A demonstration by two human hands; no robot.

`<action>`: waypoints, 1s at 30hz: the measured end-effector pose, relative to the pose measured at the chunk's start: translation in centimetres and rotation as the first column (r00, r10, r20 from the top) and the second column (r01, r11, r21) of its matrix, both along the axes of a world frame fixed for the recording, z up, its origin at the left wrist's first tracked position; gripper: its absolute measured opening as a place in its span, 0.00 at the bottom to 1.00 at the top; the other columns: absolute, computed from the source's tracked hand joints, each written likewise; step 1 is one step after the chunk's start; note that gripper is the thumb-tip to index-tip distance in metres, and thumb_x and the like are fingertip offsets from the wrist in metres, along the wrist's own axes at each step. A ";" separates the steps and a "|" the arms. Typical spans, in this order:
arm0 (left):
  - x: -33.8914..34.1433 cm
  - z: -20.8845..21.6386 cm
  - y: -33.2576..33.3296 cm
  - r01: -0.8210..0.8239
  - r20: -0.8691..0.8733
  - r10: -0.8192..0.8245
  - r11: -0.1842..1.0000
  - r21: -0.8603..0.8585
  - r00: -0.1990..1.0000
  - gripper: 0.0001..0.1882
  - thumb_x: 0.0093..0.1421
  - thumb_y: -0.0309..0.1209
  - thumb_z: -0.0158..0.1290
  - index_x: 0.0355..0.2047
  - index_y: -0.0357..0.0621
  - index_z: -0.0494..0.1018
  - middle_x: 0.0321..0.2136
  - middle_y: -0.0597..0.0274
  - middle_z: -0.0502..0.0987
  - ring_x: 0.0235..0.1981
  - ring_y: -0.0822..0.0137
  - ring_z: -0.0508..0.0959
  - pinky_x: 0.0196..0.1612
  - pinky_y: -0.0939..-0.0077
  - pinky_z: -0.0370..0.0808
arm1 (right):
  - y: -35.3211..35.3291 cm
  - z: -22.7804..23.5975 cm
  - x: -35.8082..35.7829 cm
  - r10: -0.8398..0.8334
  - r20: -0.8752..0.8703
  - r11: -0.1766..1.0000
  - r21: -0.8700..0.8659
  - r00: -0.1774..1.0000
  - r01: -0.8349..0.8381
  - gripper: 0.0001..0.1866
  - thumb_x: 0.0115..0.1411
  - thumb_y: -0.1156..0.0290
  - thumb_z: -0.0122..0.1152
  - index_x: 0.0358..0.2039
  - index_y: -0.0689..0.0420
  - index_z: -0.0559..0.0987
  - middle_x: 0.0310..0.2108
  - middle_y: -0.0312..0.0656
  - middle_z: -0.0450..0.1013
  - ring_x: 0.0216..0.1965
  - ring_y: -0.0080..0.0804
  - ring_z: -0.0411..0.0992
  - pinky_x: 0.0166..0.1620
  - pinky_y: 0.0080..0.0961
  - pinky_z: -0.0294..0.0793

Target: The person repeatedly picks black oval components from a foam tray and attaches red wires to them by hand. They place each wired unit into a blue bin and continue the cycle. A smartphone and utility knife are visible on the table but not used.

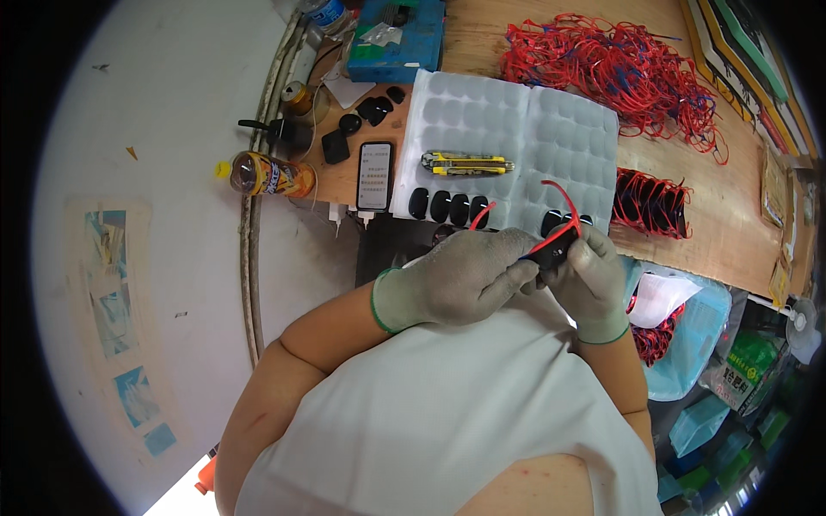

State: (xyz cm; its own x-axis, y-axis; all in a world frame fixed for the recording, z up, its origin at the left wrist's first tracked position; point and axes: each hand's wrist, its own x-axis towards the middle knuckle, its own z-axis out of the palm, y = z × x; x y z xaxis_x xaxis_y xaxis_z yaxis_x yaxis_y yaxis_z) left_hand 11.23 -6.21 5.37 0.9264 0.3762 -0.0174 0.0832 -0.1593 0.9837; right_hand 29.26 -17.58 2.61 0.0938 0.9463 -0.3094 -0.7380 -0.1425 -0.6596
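Observation:
A pair of sunglasses (555,249) with a red frame and dark lenses is held between my two gloved hands, close to my body. My left hand (469,275) pinches its left side, and a red temple arm sticks up past the fingers. On the other side, my right hand (595,288) grips the frame with thumb and fingers, partly hiding it. Just beyond my hands lies a white dimpled tray (469,103). Along its near edge stand several dark lenses (440,206), with more by my right hand. A yellow utility knife (467,163) rests across the tray.
Tangled red frames (611,73) pile at the far right; stacked sunglasses (651,204) sit nearer. Left of the tray are a phone (375,176), loose black pieces (335,146) and a drink bottle (271,175). A blue box (396,47) stands behind. A blue-lined bin (688,335) is low right.

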 end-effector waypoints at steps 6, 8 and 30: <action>-1.7 -1.3 0.0 -0.127 0.088 0.107 0.958 0.258 0.990 0.07 0.68 0.26 0.49 0.43 0.36 0.73 0.21 0.59 0.75 0.20 0.61 0.77 0.26 0.68 0.74 | 0.4 -0.8 -0.9 0.090 -0.041 0.995 -0.044 0.995 -0.091 0.13 0.67 0.64 0.57 0.38 0.63 0.77 0.32 0.43 0.76 0.28 0.27 0.72 0.35 0.29 0.73; -2.4 -1.4 0.6 -0.117 0.096 0.093 0.952 0.281 0.991 0.06 0.67 0.25 0.49 0.41 0.36 0.73 0.20 0.58 0.74 0.19 0.59 0.76 0.25 0.67 0.73 | 0.6 -0.1 -1.9 0.045 0.014 0.997 -0.063 0.999 -0.044 0.14 0.66 0.63 0.57 0.38 0.63 0.77 0.31 0.43 0.76 0.27 0.27 0.71 0.34 0.30 0.73; -6.9 -0.8 3.9 0.167 -0.058 -0.157 0.938 0.304 0.986 0.16 0.56 0.27 0.60 0.45 0.39 0.75 0.22 0.53 0.78 0.25 0.54 0.81 0.28 0.65 0.77 | 1.1 0.9 -7.5 -0.089 0.887 0.996 0.086 0.453 0.028 0.20 0.49 0.67 0.77 0.37 0.63 0.78 0.37 0.44 0.76 0.47 0.36 0.73 0.49 0.33 0.74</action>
State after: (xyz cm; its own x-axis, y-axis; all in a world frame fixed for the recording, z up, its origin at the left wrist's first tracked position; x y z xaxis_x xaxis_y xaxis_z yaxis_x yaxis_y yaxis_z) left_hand 4.32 -2.29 4.62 0.9760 0.2131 0.0436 0.0624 -0.4666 0.8823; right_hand 21.73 -16.47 3.52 0.3446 0.9385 0.0239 0.2498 -0.0671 -0.9660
